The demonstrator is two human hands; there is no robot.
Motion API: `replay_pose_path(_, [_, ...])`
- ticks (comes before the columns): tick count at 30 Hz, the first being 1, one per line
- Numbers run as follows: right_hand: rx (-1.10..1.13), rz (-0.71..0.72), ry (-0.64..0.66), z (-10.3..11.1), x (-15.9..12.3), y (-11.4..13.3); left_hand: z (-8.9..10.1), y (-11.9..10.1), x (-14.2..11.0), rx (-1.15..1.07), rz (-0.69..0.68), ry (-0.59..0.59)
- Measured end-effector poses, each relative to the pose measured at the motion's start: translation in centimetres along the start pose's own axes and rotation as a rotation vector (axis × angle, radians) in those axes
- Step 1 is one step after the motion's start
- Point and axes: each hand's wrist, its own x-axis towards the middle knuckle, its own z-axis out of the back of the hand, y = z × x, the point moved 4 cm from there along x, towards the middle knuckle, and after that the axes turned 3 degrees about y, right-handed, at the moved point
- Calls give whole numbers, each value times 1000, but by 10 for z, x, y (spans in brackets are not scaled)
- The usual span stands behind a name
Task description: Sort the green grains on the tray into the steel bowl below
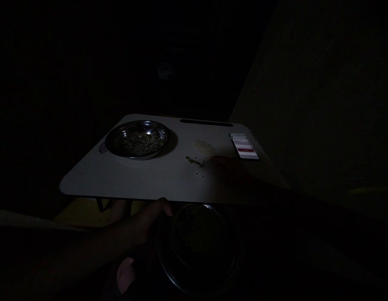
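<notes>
My left hand (150, 217) is closed on the rim of a metal bowl (171, 278), below the front edge of the small table. Dark greenish grains (200, 230) lie in that bowl. My right hand (227, 165) is over the right half of the tabletop in deep shadow, its fingertips beside a small scatter of green grains (194, 161). How its fingers are set is too dark to make out. Just behind it lies a flat pile of pale grains (204, 147).
On the left of the white table (118, 179) stands another steel bowl (164, 129) holding mixed pale and dark grains (145, 144). A lit phone (245, 148) rests at the right edge. A wall (322, 104) rises on the right. The surroundings are very dark.
</notes>
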Motion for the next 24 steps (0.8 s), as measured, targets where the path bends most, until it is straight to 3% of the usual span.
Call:
replay_pose_path(10, [12,-69,-33,-3,-7,-23,2,0,3,-7,-61,18])
replay_pose_path(24, [19,-99,-45,5,-3,-14,-1,-1,-2,9,-13,-16])
